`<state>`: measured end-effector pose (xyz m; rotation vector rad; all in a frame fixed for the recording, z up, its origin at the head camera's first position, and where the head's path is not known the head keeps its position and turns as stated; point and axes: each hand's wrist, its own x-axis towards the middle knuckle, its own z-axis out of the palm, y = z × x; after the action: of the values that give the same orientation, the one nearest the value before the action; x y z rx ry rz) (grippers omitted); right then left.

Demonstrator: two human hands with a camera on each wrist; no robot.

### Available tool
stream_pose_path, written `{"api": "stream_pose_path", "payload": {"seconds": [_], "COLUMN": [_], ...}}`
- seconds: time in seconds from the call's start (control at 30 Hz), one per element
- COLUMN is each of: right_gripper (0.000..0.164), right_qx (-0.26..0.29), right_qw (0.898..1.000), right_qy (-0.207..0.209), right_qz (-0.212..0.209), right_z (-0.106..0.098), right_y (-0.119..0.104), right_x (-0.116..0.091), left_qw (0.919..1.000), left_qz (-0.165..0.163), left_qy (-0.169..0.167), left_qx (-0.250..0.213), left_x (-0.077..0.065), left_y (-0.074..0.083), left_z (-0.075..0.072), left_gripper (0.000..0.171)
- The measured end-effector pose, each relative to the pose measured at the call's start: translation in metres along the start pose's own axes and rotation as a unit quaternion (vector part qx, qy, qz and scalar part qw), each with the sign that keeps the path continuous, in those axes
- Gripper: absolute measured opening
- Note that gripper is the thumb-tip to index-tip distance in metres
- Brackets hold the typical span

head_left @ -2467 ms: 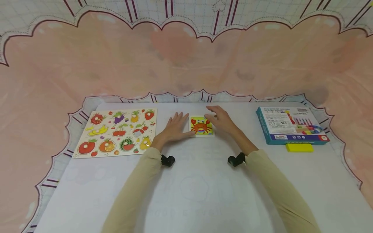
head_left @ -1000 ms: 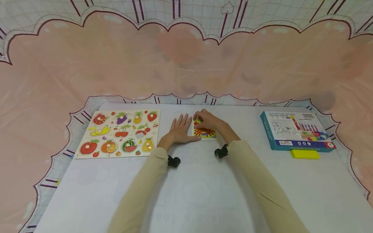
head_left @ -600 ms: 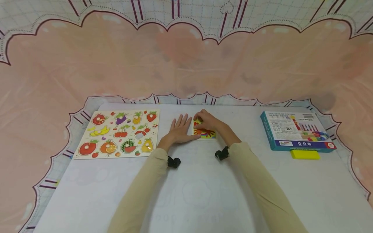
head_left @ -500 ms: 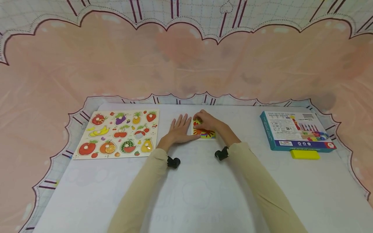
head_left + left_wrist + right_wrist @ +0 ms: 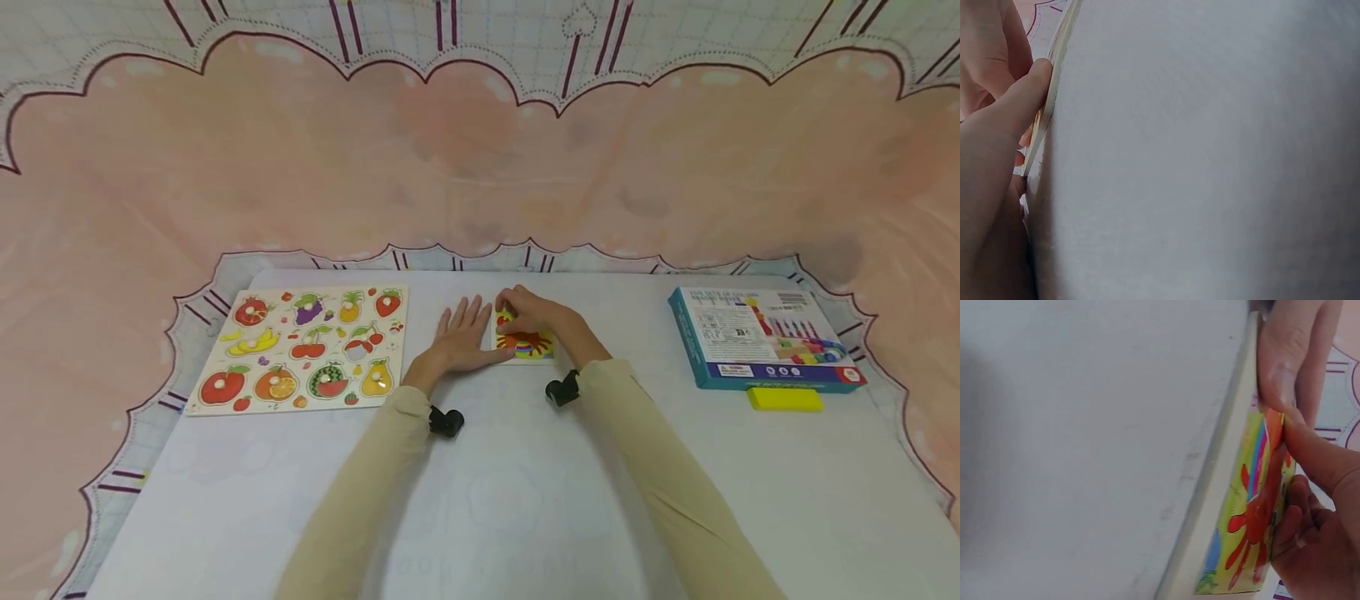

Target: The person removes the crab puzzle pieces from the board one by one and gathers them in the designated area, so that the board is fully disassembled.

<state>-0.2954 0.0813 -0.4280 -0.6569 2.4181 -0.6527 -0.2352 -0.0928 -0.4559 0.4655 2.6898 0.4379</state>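
Note:
A small square crab puzzle (image 5: 534, 346), with a red crab on yellow-green and a pale frame, lies flat at the middle of the table. My left hand (image 5: 459, 337) rests palm down on its left side with fingers straight. In the left wrist view, the thumb of the left hand (image 5: 1019, 103) presses the puzzle's near edge. Curled over the puzzle's upper left part is my right hand (image 5: 542, 313), pinching there between thumb and fingers. The right wrist view has its thumb touching the crab puzzle (image 5: 1252, 506); exactly which piece it grips is hidden.
A fruit puzzle board (image 5: 300, 350) lies to the left. At the right are a blue boxed set (image 5: 765, 337) and a yellow block (image 5: 785, 399) against its near side. The white table (image 5: 480, 508) ends at a patterned cloth behind.
From hovering loosely at the puzzle's right edge, my right hand has moved left over it and curled its fingers. My left hand stays flat beside the puzzle. Little differs over the last second.

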Motion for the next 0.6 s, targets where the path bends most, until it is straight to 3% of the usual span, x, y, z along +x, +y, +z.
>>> {"api": "stream_pose_path", "payload": {"seconds": [0.23, 0.6], "right_gripper": [0.042, 0.045], "right_qx": [-0.003, 0.010], "right_qw": [1.000, 1.000], "right_qy": [-0.020, -0.014], "right_qz": [0.004, 0.001], "right_z": [-0.0018, 0.0003], "right_y": [0.0008, 0.0040], "right_x": [-0.0012, 0.0029], "left_qw": [1.0000, 1.0000], "left_qz": [-0.002, -0.003], "left_qy": [0.001, 0.003], "left_qx": [0.008, 0.008], "left_x": [0.0025, 0.0035], "left_y": [0.0006, -0.0015], "left_z": [0.0036, 0.0030], "left_gripper": [0.098, 0.099]}}
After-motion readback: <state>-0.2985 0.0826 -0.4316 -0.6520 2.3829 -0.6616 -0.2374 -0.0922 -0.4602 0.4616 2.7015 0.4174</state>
